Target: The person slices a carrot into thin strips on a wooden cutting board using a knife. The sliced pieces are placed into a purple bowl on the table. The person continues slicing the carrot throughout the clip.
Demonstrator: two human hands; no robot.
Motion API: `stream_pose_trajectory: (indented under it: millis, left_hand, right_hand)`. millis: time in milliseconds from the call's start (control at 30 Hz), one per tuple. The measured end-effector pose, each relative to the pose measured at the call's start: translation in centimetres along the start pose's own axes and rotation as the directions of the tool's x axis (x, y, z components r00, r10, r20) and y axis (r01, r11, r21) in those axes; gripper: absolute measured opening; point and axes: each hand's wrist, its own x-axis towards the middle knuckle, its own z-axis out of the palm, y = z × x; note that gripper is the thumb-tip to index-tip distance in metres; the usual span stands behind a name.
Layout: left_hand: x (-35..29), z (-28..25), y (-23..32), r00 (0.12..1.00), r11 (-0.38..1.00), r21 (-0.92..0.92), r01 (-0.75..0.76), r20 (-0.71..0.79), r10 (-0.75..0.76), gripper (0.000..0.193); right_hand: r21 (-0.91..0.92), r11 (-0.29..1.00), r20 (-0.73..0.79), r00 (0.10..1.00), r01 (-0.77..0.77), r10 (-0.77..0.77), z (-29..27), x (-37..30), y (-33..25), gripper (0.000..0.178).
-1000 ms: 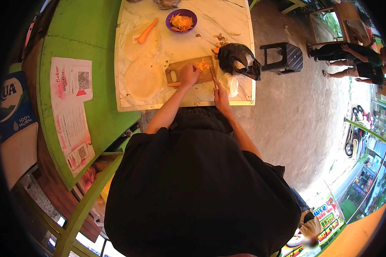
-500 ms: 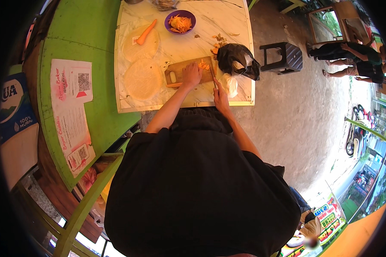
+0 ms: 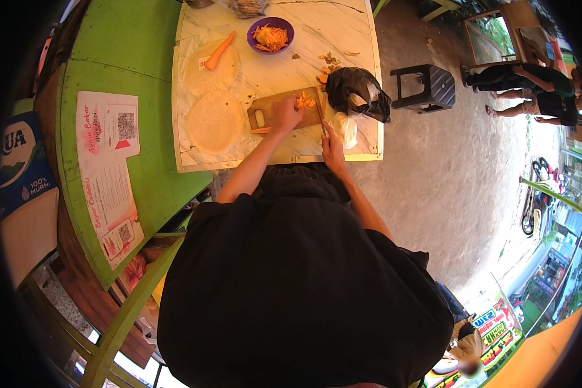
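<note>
On the wooden cutting board (image 3: 280, 102), my left hand (image 3: 287, 115) is closed, its fingers bunched at a small pile of carrot strips (image 3: 306, 101). My right hand (image 3: 333, 150) grips a knife (image 3: 321, 118), whose blade lies along the board's right end, just right of the strips. Another orange piece (image 3: 260, 130) lies at the board's near edge. Farther back, a purple bowl (image 3: 291, 40) holds a heap of carrot strips. A whole carrot (image 3: 220, 52) rests on a clear plastic sheet at the far left.
Right of the board sit a black plastic bag (image 3: 352, 81), a white bag (image 3: 346, 130) and scattered peelings (image 3: 330, 63). Round plastic sheets (image 3: 215, 123) lie to the left. A dark stool (image 3: 436, 87) stands beyond the table's right edge; people (image 3: 543, 84) stand farther right.
My left hand has shifted slightly left, and its fingers look more gathered beside the strips. The knife stays in my right hand at nearly the same place.
</note>
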Motion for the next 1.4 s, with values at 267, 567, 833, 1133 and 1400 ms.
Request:
stream_pose_trajectory:
  millis: [267, 567, 833, 1133, 1400]
  left_hand:
    - [-0.1, -1.1, -3.3, 0.996, 0.99, 0.117, -0.074, -0.038, 0.079, 0.026]
    - [0.5, -0.6, -2.5, 0.979, 0.951, 0.242, -0.194, -0.012, 0.202, 0.018]
    - [0.8, -1.0, -3.5, 0.96, 0.932, 0.257, -0.257, -0.044, 0.277, 0.011]
    - [-0.6, -1.7, -4.0, 0.915, 0.868, 0.322, -0.378, -0.014, 0.403, 0.012]
    - [-1.2, -2.5, -4.6, 0.885, 0.832, 0.36, -0.423, -0.035, 0.465, 0.014]
  right_hand:
    - [0.007, 1.0, -0.009, 1.0, 0.019, -0.019, 0.1, 0.1, 0.0, 0.05]
    - [0.018, 1.0, -0.031, 1.0, -0.001, 0.002, -0.1, -0.2, -0.4, 0.049]
    - [0.012, 1.0, -0.033, 0.999, -0.002, 0.003, -0.2, -0.3, -0.1, 0.049]
    - [0.003, 0.999, -0.034, 0.999, 0.035, -0.035, 0.1, 0.0, -0.1, 0.05]
    - [0.015, 0.999, -0.037, 0.998, 0.052, -0.052, 0.0, -0.1, -0.1, 0.05]
